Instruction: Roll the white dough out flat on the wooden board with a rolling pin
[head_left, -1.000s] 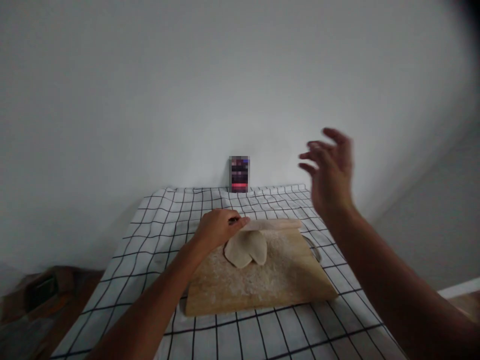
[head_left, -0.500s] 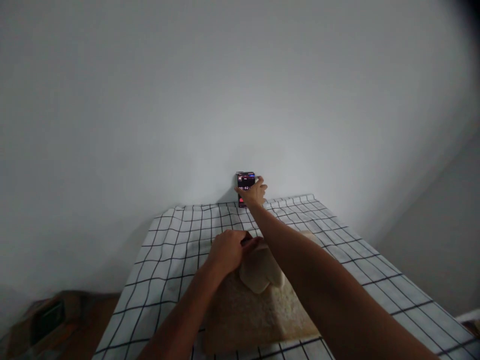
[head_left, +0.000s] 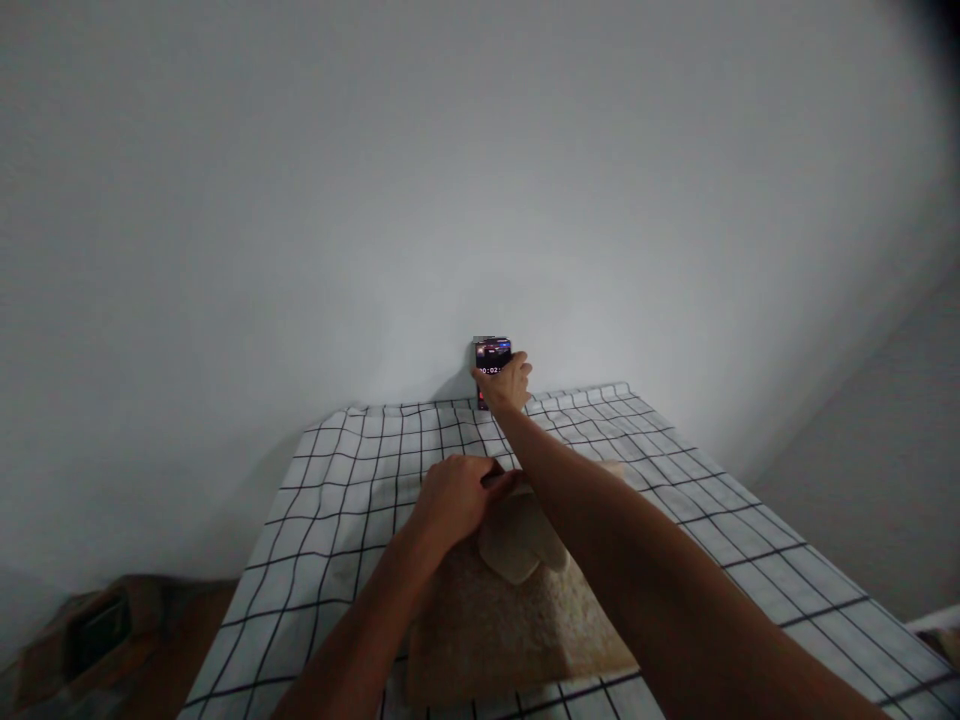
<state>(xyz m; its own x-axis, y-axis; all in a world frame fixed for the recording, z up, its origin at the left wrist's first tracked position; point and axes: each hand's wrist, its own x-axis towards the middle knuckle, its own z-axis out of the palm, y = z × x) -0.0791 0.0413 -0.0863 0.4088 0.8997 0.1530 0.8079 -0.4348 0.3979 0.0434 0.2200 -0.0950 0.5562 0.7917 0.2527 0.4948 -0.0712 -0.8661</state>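
Observation:
My right hand point(head_left: 508, 385) reaches far forward to an upright phone point(head_left: 493, 352) at the wall. Its thumb crosses the lit screen to the left edge and the fingers lie at the right edge, closed about the phone. Digits glow on the screen, partly covered. Nearer to me, my left hand point(head_left: 457, 495) is closed, thumb against fingers, at the far edge of a pale, soft piece of dough point(head_left: 517, 545). My right forearm hides the dough's right side. Beneath lies a wooden board point(head_left: 510, 640) dusted with something whitish.
A white tablecloth with black grid lines point(head_left: 322, 540) covers the table, its far side against a plain wall point(head_left: 480, 180). A brown box point(head_left: 97, 635) stands low at the left, beyond the table's edge.
My view tilts down slightly. My right hand's fingers have drawn a little closer together at the phone. My left hand stays at the dough.

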